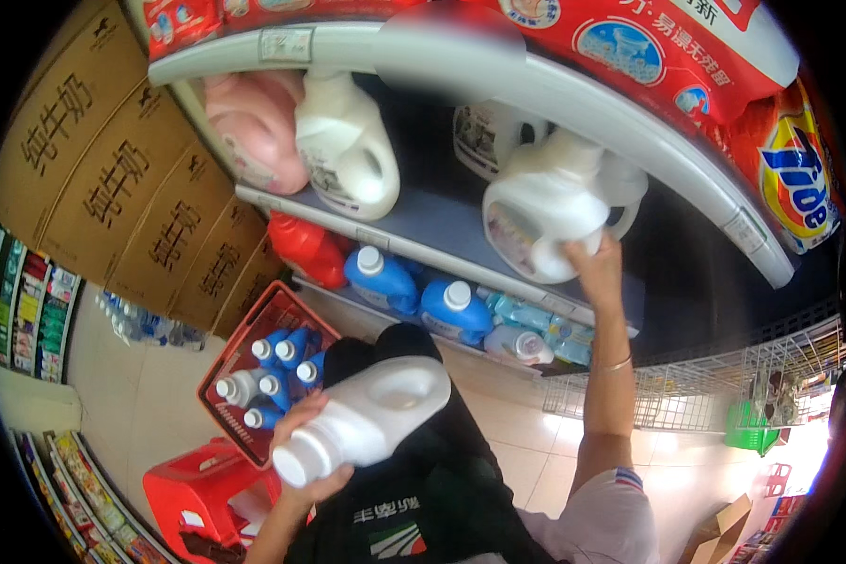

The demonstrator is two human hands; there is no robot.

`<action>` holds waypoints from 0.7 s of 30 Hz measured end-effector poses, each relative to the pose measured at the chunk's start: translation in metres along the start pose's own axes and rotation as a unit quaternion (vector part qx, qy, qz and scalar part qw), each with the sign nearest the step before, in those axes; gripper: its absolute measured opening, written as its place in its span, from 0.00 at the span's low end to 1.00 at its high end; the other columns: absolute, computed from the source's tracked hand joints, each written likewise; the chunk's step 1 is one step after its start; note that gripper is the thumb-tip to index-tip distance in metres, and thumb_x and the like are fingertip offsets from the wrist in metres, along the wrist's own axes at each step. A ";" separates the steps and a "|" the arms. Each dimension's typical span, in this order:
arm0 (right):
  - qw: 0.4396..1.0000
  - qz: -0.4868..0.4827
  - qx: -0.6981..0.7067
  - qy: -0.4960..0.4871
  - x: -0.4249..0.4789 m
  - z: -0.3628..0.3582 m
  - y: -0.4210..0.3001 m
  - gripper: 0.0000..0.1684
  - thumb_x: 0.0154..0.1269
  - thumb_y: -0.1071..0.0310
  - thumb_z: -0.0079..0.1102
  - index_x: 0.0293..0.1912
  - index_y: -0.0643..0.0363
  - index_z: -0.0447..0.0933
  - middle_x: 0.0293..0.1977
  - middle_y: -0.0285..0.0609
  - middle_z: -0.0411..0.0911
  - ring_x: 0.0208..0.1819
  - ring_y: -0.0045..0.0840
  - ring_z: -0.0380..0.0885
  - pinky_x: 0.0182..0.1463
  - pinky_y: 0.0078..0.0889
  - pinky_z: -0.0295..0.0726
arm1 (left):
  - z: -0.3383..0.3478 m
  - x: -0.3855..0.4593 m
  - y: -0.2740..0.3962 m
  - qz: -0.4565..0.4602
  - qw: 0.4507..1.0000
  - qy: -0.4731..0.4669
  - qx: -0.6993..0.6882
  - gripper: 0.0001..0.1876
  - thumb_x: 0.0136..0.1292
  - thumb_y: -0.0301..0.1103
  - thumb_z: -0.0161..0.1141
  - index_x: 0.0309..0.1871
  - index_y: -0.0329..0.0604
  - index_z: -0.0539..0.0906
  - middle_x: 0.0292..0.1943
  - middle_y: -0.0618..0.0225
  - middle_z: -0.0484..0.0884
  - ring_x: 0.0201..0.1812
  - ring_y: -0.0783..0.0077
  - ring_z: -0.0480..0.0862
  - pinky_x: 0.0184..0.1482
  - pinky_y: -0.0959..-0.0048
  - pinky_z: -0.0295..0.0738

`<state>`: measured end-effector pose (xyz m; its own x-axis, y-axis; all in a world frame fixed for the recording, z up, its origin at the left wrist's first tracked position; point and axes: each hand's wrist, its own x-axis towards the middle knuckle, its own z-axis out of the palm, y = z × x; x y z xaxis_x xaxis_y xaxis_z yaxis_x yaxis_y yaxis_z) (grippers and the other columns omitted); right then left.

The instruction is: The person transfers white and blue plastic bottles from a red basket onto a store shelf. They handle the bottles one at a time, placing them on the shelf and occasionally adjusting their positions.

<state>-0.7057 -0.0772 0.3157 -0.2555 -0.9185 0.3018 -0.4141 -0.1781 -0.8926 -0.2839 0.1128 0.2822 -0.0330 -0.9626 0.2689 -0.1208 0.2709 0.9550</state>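
My left hand (314, 448) grips a white plastic detergent bottle (388, 412) near its capped neck, and the bottle lies tilted above my lap. My right hand (596, 271) reaches up to the shelf and has its fingers around the handle side of a large white detergent jug (539, 204); part of its grip is hidden behind the jug. Other white jugs (483, 137) stand behind that one. To the left on the same shelf board (430, 225) are another white jug (345, 155) and a pink jug (254, 134).
Blue bottles (455, 310) and a red bottle (307, 247) fill the lower shelf. A red basket (215, 359) with several bottles stands left, beside a red plastic stool (197, 486). Stacked cartons (106, 162) wall the left. Wire baskets (663, 395) are at right; detergent bags (648, 56) hang overhead.
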 end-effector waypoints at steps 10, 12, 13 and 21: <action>0.921 -0.283 -0.223 0.150 -0.062 0.014 -0.058 0.24 0.54 0.70 0.69 0.52 0.65 0.76 0.43 0.49 0.78 0.46 0.40 0.77 0.53 0.40 0.74 | 0.019 0.052 0.019 0.046 0.999 -0.022 -0.020 0.34 0.45 0.35 0.76 0.57 0.35 0.74 0.55 0.56 0.80 0.56 0.65 0.80 0.58 0.67 0.73; 0.966 -0.220 -0.136 0.002 -0.074 0.044 -0.067 0.24 0.56 0.70 0.67 0.53 0.65 0.75 0.44 0.48 0.78 0.46 0.38 0.77 0.55 0.40 0.74 | 0.022 0.057 0.025 0.032 0.999 -0.018 -0.021 0.34 0.43 0.35 0.76 0.55 0.37 0.75 0.53 0.58 0.82 0.54 0.66 0.81 0.57 0.68 0.74; 0.979 -0.165 -0.092 -0.081 -0.071 0.063 -0.069 0.23 0.57 0.70 0.66 0.53 0.65 0.75 0.45 0.47 0.78 0.47 0.37 0.77 0.56 0.40 0.74 | 0.022 0.057 0.026 0.032 0.999 -0.022 -0.015 0.34 0.43 0.35 0.76 0.55 0.37 0.75 0.53 0.57 0.82 0.54 0.66 0.81 0.57 0.67 0.74; 0.900 -0.230 -0.160 0.334 0.119 0.164 -0.052 0.46 0.57 0.52 0.66 0.67 0.68 0.61 0.64 0.62 0.64 0.64 0.49 0.66 0.69 0.49 0.63 | 0.025 0.047 0.020 0.058 0.998 -0.014 -0.010 0.33 0.41 0.33 0.76 0.54 0.38 0.76 0.53 0.55 0.82 0.55 0.62 0.82 0.58 0.65 0.75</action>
<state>-0.5716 -0.2351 0.3430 -0.4169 -0.3376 0.8439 -0.8130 -0.2766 -0.5123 -0.3130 0.0727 0.3110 -0.0741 -0.9242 0.3747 -0.0940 0.3805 0.9200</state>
